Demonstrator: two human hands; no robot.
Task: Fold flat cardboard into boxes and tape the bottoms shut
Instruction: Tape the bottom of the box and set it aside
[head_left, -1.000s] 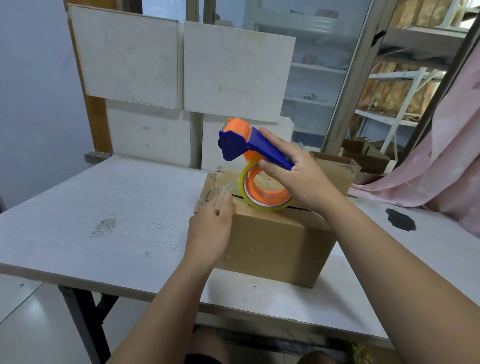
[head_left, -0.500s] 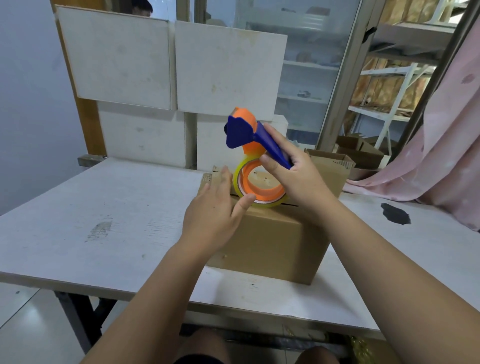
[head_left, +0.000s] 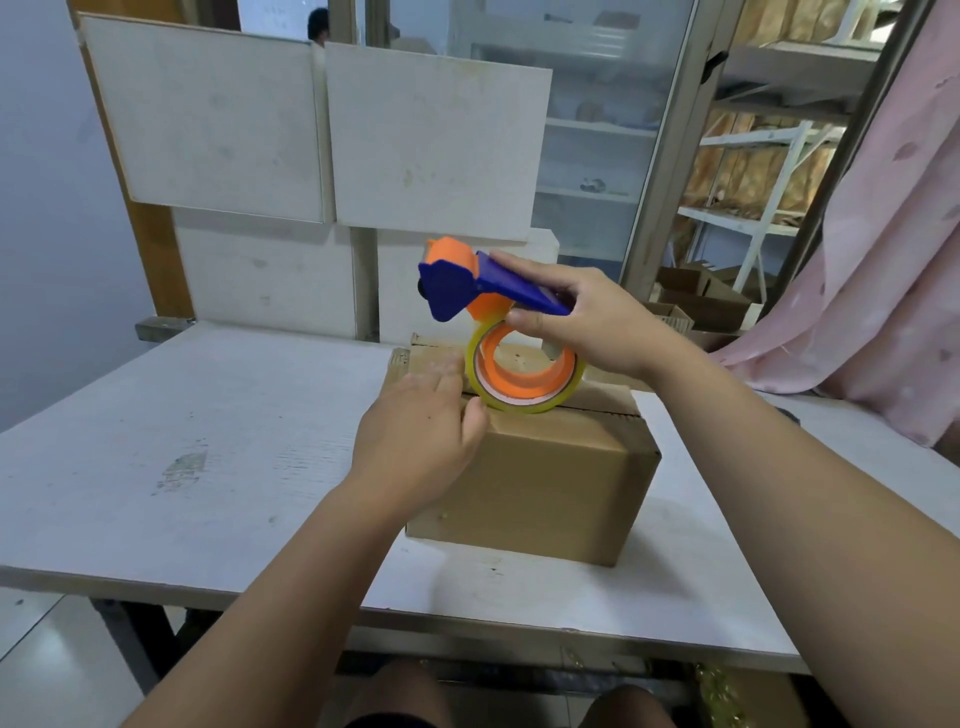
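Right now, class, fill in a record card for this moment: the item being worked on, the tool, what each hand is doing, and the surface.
item: cardboard box, top flaps folded down
surface: white table, box standing on it
tool: blue and orange tape dispenser, its yellowish tape roll down at the box top's seam
left hand: fingers straight, resting on the box top beside the roll
right hand: grips the dispenser's handle

A box (head_left: 545, 478) sits on a table (head_left: 182, 415), a dispenser (head_left: 457, 291) gripped above it by the right hand (head_left: 602, 327). Below the grip, the roll (head_left: 519, 402) touches the box top; the left hand (head_left: 415, 441) lies just left of it. Boards (head_left: 431, 145) stand behind, shelves (head_left: 753, 140) farther right.
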